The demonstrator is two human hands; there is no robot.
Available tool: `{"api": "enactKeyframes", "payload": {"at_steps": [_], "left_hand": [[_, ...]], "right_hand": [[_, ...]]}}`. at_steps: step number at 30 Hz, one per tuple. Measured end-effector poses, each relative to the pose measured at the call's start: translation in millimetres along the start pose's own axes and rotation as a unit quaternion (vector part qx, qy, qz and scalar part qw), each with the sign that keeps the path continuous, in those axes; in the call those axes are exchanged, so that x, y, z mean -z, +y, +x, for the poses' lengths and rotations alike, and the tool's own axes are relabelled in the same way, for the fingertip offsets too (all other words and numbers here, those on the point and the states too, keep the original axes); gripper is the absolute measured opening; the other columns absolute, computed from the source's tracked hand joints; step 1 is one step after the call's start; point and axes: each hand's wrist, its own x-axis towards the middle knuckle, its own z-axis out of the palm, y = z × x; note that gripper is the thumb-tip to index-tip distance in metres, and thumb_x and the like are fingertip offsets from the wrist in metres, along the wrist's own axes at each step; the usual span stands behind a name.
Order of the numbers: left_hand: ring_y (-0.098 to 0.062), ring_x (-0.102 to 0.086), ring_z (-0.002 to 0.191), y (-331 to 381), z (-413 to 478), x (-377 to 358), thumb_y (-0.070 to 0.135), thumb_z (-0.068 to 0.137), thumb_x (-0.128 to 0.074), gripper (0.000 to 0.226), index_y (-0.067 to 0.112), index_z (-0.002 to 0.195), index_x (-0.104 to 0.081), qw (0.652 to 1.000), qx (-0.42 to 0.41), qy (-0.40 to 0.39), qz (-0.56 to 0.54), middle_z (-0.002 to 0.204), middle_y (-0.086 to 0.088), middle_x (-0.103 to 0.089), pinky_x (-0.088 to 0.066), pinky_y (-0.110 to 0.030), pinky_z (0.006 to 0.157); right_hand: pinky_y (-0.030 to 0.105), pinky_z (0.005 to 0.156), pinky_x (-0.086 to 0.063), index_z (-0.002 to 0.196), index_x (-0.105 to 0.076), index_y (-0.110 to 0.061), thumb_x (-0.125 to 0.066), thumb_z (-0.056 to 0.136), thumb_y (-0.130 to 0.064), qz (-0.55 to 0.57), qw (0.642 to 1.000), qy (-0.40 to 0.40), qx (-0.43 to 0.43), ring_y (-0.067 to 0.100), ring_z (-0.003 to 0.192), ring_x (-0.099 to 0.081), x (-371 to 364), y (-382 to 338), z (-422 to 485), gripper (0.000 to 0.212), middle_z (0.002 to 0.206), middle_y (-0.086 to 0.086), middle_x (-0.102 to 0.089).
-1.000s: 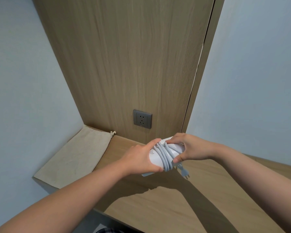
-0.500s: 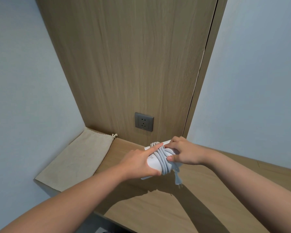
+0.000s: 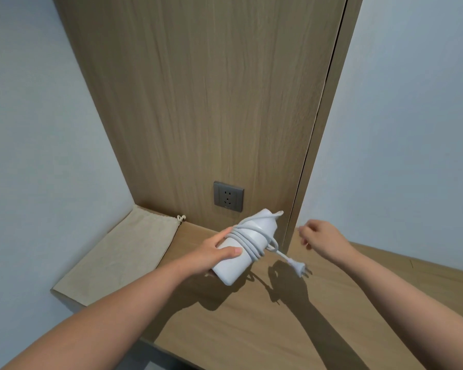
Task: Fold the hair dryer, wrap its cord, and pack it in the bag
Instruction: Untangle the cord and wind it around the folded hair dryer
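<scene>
In the head view we are looking down at a wooden worktop (image 3: 251, 329) set in a corner, where a beige cloth bag (image 3: 123, 252) is lying flat at the left end against the pale wall, its drawstring knot (image 3: 181, 218) showing at the far corner; the bag is looking flat and we cannot see inside it. We are holding the white hair dryer (image 3: 241, 249) in our left hand (image 3: 211, 253), the grip clenched around its lower left side with the thumb pressing on top, and the body is tilting up to the right, lifted just above the worktop in front of the grey wall socket (image 3: 228, 196) on the wood panel. The pale grey cord (image 3: 251, 243) is lying in several loops around the middle of the dryer, and its loose tail is hanging down to the right, ending in the plug (image 3: 302, 271), which is dangling over the worktop and casting a shadow there. Our right hand (image 3: 324, 236) is hovering to the right, apart from the dryer and cord, its grip released with the fingers loosely curled and holding nothing. Half a second ago both hands were pressing on the wrapped dryer low over the worktop; now the right one has come off and the dryer is sitting higher and more steeply angled.
</scene>
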Motion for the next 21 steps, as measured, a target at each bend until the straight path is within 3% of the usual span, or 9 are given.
{"api": "enactKeyframes", "payload": {"at_steps": [2,4,7,10,13,16,21], "left_hand": [[-0.02,-0.063,0.105,1,0,-1,0.047,0.074,-0.063,0.072,0.042,0.141,-0.037,0.999,0.01,-0.002,-0.043,0.125,0.0,-0.06,-0.055,-0.03,0.069],[-0.018,-0.065,0.097,0,0,-2,0.049,0.075,-0.06,0.061,0.044,0.133,-0.044,0.996,0.023,-0.004,-0.081,0.116,0.0,-0.064,-0.055,-0.031,0.065],[-0.02,-0.064,0.092,-6,4,-3,0.052,0.076,-0.06,0.057,0.044,0.13,-0.046,0.992,0.043,-0.01,-0.119,0.111,-0.003,-0.065,-0.054,-0.033,0.066],[-0.024,-0.063,0.093,-7,6,-8,0.05,0.082,-0.06,0.05,0.039,0.128,-0.047,0.984,0.068,-0.012,-0.164,0.114,-0.01,-0.062,-0.054,-0.033,0.064],[-0.024,-0.063,0.088,-2,8,-16,0.043,0.092,-0.055,0.037,0.031,0.126,-0.047,0.977,0.086,0.006,-0.194,0.107,-0.011,-0.062,-0.053,-0.031,0.061],[-0.022,-0.062,0.083,6,10,-24,0.042,0.093,-0.053,0.036,0.031,0.126,-0.046,0.979,0.094,0.019,-0.178,0.101,-0.008,-0.062,-0.052,-0.029,0.058],[-0.02,-0.063,0.083,20,8,-27,0.043,0.093,-0.053,0.041,0.036,0.132,-0.045,0.989,0.089,0.024,-0.116,0.103,-0.005,-0.062,-0.05,-0.025,0.052]], "right_hand": [[0.033,0.071,-0.051,0.092,-0.058,-0.008,-0.05,0.093,-0.026,0.074,0.981,-0.164,-0.072,0.021,0.072,-0.064,-3,3,-8,0.02,0.084,0.01,-0.067],[0.035,0.076,-0.054,0.105,-0.054,-0.011,-0.055,0.092,-0.022,0.158,0.951,-0.25,-0.085,0.023,0.073,-0.068,-7,3,-15,0.017,0.092,0.014,-0.069],[0.035,0.065,-0.056,0.108,-0.058,-0.008,-0.055,0.091,-0.011,0.167,0.97,-0.173,-0.035,0.021,0.055,-0.063,-12,-3,-16,0.017,0.077,0.014,-0.068],[0.019,0.048,-0.049,0.096,-0.067,-0.01,-0.051,0.091,-0.014,0.044,0.996,-0.068,0.037,0.009,0.041,-0.054,-8,-16,-19,0.017,0.06,0.002,-0.062],[0.019,0.054,-0.041,0.099,-0.071,-0.014,-0.049,0.089,-0.016,-0.085,0.987,-0.049,0.126,0.008,0.057,-0.054,-3,-29,-26,0.025,0.07,-0.007,-0.063],[0.024,0.065,-0.042,0.101,-0.072,-0.014,-0.048,0.085,-0.015,-0.154,0.975,-0.045,0.155,0.015,0.075,-0.055,2,-38,-30,0.029,0.093,0.0,-0.07],[0.031,0.062,-0.048,0.087,-0.073,-0.012,-0.048,0.079,-0.013,-0.183,0.967,-0.062,0.167,0.022,0.076,-0.061,16,-48,-32,0.026,0.081,0.007,-0.069]]}}
